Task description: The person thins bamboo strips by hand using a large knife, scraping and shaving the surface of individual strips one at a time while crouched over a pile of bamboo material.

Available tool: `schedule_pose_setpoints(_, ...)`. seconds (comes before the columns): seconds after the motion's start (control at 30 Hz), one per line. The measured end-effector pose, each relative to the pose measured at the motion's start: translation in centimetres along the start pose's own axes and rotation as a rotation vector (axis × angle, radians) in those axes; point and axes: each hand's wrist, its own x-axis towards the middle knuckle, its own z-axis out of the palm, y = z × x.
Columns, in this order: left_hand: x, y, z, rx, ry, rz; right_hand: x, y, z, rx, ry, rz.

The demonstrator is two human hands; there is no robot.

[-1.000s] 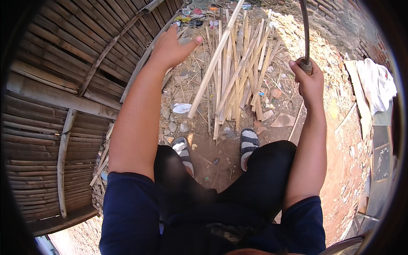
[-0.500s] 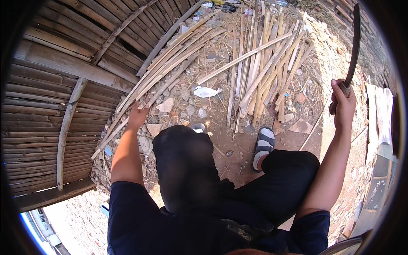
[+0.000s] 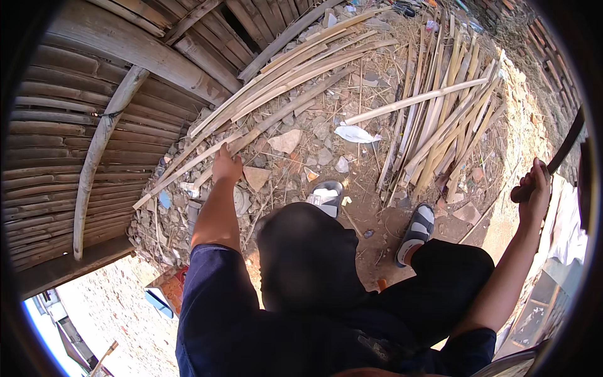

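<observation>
**Two hands at a heap of split bamboo**

We see the left hand (image 3: 226, 166) stretched forward and down to a bundle of long bamboo strips (image 3: 286, 85) that leans slantwise against a bamboo-slat wall (image 3: 69, 138). Its fingers rest on the lower end of one strip; whether this grip is closed around the strip or only touching it, we cannot tell. The right hand (image 3: 534, 185) is raised at the right edge, its grip closed fully round the handle of a long dark curved blade (image 3: 565, 144) that rises up and to the right. A second heap of bamboo strips (image 3: 446, 119) lies spread on the ground between the two hands, with one pale strip (image 3: 414, 100) laid across it. Below it, two feet in grey sandals (image 3: 418, 226) stand on bare earth strewn with stones and a white scrap (image 3: 355, 133).
</observation>
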Motion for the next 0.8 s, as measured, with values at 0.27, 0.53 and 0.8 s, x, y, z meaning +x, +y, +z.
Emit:
schedule_pose_setpoints(0.27, 5.9, -1.3, 0.3, 0.169, -0.093, -0.106, -0.6, 0.0, 3.1, -0.047, -0.044, 0.024)
schedule_pose_setpoints(0.53, 6.1, -0.6, -1.5, 0.284, -0.135, -0.155, -2.1, -0.5, 4.2, -0.204, -0.106, 0.037)
schedule_pose_setpoints(0.8, 6.4, -2.3, -1.3, 0.465, -0.271, -0.133, -2.7, -0.2, 4.6, -0.354, -0.156, -0.043)
